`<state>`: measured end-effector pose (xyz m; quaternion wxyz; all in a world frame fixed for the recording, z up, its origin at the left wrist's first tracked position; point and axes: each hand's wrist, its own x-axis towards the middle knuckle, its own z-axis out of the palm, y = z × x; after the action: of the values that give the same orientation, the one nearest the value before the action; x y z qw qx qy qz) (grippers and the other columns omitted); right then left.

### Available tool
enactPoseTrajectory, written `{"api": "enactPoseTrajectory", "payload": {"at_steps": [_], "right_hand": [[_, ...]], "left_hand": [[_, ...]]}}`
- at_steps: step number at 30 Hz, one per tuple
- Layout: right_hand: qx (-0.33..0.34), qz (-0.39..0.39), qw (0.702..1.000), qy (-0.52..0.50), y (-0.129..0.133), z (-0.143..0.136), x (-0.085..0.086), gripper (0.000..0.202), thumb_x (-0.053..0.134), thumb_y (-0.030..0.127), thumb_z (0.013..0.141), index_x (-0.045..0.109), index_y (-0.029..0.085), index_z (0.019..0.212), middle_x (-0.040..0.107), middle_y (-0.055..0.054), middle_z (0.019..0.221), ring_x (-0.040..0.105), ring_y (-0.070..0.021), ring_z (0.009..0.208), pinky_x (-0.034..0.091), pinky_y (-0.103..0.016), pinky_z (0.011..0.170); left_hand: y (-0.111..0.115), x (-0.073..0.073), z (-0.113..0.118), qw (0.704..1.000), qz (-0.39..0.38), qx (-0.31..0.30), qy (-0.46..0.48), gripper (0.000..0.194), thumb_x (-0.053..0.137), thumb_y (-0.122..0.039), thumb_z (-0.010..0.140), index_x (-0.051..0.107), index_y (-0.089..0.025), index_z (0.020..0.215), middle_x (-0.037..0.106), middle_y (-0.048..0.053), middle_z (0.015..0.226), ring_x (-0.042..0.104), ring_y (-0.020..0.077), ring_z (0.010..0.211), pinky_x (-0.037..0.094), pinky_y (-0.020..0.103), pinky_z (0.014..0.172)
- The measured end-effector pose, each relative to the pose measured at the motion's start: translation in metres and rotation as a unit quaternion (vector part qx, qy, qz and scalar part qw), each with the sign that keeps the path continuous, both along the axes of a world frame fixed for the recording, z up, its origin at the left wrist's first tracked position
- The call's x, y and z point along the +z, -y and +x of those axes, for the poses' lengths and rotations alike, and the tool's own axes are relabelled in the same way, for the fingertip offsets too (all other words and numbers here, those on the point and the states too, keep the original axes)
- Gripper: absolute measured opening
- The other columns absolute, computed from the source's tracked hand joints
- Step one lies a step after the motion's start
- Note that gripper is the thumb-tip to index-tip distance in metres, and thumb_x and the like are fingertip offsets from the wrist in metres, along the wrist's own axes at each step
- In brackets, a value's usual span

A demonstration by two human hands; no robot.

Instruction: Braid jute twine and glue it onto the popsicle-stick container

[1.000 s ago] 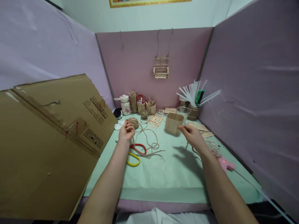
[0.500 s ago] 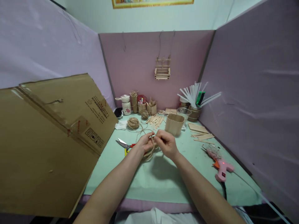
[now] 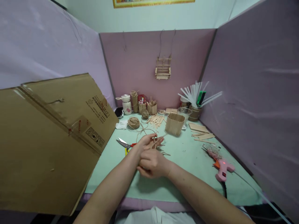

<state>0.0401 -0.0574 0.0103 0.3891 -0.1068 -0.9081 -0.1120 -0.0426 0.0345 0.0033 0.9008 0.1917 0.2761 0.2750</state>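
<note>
Strands of brown twine [image 3: 154, 141] lie across my left hand [image 3: 149, 141], whose palm faces up with the fingers curled around them. My right hand [image 3: 151, 163] is closed just below it, nearer to me, its knuckles up; its fingertips are pressed together on part of the twine. Loose twine ends stick out to the right of my left hand. A twine ball [image 3: 134, 123] sits farther back, with strands running toward my hands. Scissors with red handles [image 3: 123, 143] lie left of my left hand, partly hidden by it. A wooden-stick box [image 3: 174, 124] stands behind my hands.
A pink glue gun [image 3: 221, 168] with a cord lies at the right. Wooden sticks [image 3: 202, 132] lie behind it. A large cardboard box [image 3: 53, 143] leans at the left. Holders, a jar [image 3: 126, 105] and a cup with white glue sticks [image 3: 195, 113] line the back.
My right hand has moved down and left, from beside my left fingertips to just below my left hand. The fingers of my left hand have spread somewhat, and loose twine ends now show to its right.
</note>
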Motion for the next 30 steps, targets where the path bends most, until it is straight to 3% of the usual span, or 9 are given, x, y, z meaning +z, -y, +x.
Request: {"api": "enactPoseTrajectory", "payload": {"at_steps": [3, 7, 10, 14, 22, 30], "right_hand": [[0.024, -0.025, 0.999, 0.026, 0.007, -0.008, -0.01, 0.026, 0.049, 0.025, 0.081, 0.042, 0.021, 0.056, 0.046, 0.002, 0.057, 0.04, -0.0122, 0.053, 0.029, -0.028, 0.051], [0.006, -0.053, 0.998, 0.045, 0.01, -0.006, -0.011, 0.025, 0.049, 0.026, 0.08, 0.044, 0.021, 0.056, 0.046, 0.002, 0.057, 0.038, -0.0115, 0.051, 0.027, -0.027, 0.048], [-0.018, -0.071, 0.995, 0.066, 0.011, -0.003, -0.012, 0.023, 0.05, 0.025, 0.079, 0.047, 0.02, 0.057, 0.048, 0.001, 0.058, 0.038, -0.0111, 0.051, 0.026, -0.027, 0.047], [-0.026, -0.104, 0.991, 0.085, 0.013, -0.001, -0.015, 0.022, 0.05, 0.025, 0.079, 0.049, 0.019, 0.058, 0.049, 0.001, 0.058, 0.039, -0.0107, 0.051, 0.026, -0.025, 0.047], [-0.027, -0.194, 0.978, 0.068, 0.01, 0.004, -0.016, 0.018, 0.049, 0.024, 0.08, 0.052, 0.019, 0.064, 0.05, 0.001, 0.062, 0.042, -0.0101, 0.054, 0.029, -0.023, 0.05], [-0.034, -0.201, 0.978, 0.047, 0.012, 0.007, -0.015, 0.019, 0.048, 0.025, 0.081, 0.053, 0.018, 0.064, 0.05, 0.001, 0.061, 0.041, -0.01, 0.053, 0.027, -0.024, 0.049]], "left_hand": [[0.001, 0.01, -0.004, 0.997, -0.024, 0.078, -0.006, 0.01, 0.042, -0.012, 0.088, 0.052, -0.009, 0.087, 0.064, 0.009, 0.075, 0.061, 0.0113, 0.057, 0.048, 0.018, 0.047], [0.003, 0.016, -0.008, 0.987, 0.076, 0.142, 0.019, 0.008, 0.048, -0.01, 0.084, 0.046, -0.014, 0.078, 0.06, 0.004, 0.073, 0.038, 0.0008, 0.038, 0.026, 0.011, 0.034], [0.005, 0.018, -0.01, 0.973, 0.16, 0.161, 0.029, 0.012, 0.055, -0.015, 0.082, 0.044, -0.016, 0.078, 0.055, -0.001, 0.068, 0.028, -0.0001, 0.038, 0.019, 0.011, 0.036], [0.008, 0.024, -0.012, 0.959, 0.216, 0.177, 0.052, 0.016, 0.062, -0.019, 0.078, 0.047, -0.016, 0.08, 0.053, -0.001, 0.067, 0.033, 0.0017, 0.042, 0.021, 0.012, 0.039], [0.01, 0.028, -0.01, 0.943, 0.247, 0.222, 0.025, 0.019, 0.069, -0.021, 0.072, 0.053, -0.014, 0.079, 0.05, -0.002, 0.063, 0.039, 0.0041, 0.049, 0.027, 0.016, 0.046], [0.012, 0.031, -0.006, 0.933, 0.266, 0.24, 0.017, 0.014, 0.064, -0.016, 0.07, 0.061, -0.01, 0.082, 0.05, 0.001, 0.066, 0.039, 0.0048, 0.054, 0.029, 0.018, 0.049]]}}
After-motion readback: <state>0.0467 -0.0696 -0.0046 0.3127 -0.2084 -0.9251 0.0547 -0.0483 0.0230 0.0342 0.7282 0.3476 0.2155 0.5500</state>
